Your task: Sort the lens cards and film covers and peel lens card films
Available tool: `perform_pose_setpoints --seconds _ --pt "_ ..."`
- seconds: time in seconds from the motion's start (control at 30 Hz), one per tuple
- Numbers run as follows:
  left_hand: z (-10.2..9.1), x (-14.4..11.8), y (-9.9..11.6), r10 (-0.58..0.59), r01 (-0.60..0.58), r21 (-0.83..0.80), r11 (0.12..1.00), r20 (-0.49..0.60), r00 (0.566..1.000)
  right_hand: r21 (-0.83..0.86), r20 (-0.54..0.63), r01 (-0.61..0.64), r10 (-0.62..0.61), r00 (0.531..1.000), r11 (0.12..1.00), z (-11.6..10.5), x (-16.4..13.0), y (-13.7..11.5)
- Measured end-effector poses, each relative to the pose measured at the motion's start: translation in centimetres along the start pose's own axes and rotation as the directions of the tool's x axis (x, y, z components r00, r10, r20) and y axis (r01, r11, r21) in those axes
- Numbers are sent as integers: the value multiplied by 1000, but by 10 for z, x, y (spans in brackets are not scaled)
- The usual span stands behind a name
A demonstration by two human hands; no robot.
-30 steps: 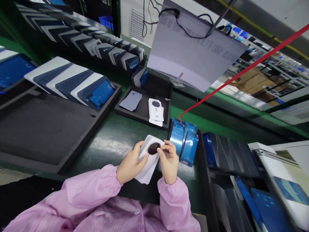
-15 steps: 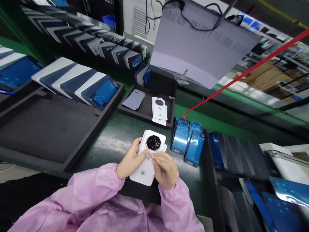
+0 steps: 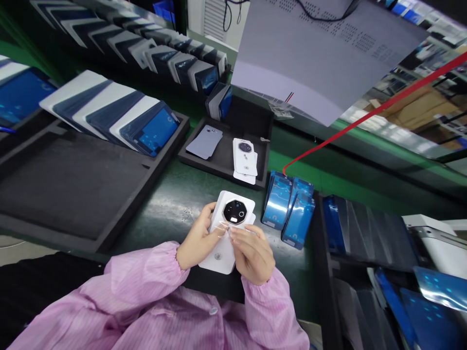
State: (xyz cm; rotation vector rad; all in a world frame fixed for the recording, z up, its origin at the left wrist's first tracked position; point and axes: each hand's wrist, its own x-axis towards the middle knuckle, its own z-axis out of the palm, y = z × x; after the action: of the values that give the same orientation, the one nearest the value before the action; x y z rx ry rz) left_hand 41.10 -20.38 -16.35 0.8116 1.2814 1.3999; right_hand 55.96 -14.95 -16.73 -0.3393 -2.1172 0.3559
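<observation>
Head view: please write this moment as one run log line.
left hand: holds white back cover | right hand: pinches clear film | surface: green bench

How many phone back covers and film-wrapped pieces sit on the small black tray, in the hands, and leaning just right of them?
White back covers in a pile on the small black tray: 1 pile
Grey back cover: 1
White covers held in the left hand and right hand: 1 stack
Blue film-wrapped pieces: about 3
Total: about 6
</observation>
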Motion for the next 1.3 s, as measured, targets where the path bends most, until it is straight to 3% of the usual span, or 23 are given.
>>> perform_pose_setpoints --seconds 0.57,0.63,0.7,0.83,0.9,0.97,1.03,1.1,1.13,1.17,1.23,1.3 --pt "-1 -2 -3 28 -28 15 999 9 1000 -46 -4 15 -16 1000 999 -2 2 -1" --pt "0 -3 -2 -2 2 1 1000 -2 1000 -108 -30 -15 12 999 994 -2 1 -1" --pt "1 -3 1 -46 46 -32 998 10 999 -216 -91 -129 111 990 968 -1 2 0" --pt "4 -3 4 -152 161 -87 983 99 983 -261 -135 -475 455 880 840 1 4 1" --pt "4 -2 4 -198 216 -123 969 145 970 -183 -99 -568 560 823 802 0 5 3" --pt "4 -1 4 -229 260 -171 950 182 956 -52 -184 -628 610 771 777 -4 6 7" --pt "3 1 4 -262 302 -208 930 196 945 107 -436 -647 620 652 755 -15 7 13" --pt "1 3 6 -275 312 -244 918 172 946 239 -655 -618 594 467 749 -30 5 23" --pt "0 4 8 -269 300 -263 917 147 952 281 -704 -608 590 395 742 -38 4 28" --pt "-1 5 9 -257 280 -283 917 117 959 307 -708 -614 605 364 727 -45 2 32" --pt "-3 6 12 -229 237 -304 923 61 971 332 -577 -683 713 399 651 -51 -4 40" --pt "-3 6 14 -205 202 -290 935 21 979 288 -298 -785 830 471 549 -44 -10 44"
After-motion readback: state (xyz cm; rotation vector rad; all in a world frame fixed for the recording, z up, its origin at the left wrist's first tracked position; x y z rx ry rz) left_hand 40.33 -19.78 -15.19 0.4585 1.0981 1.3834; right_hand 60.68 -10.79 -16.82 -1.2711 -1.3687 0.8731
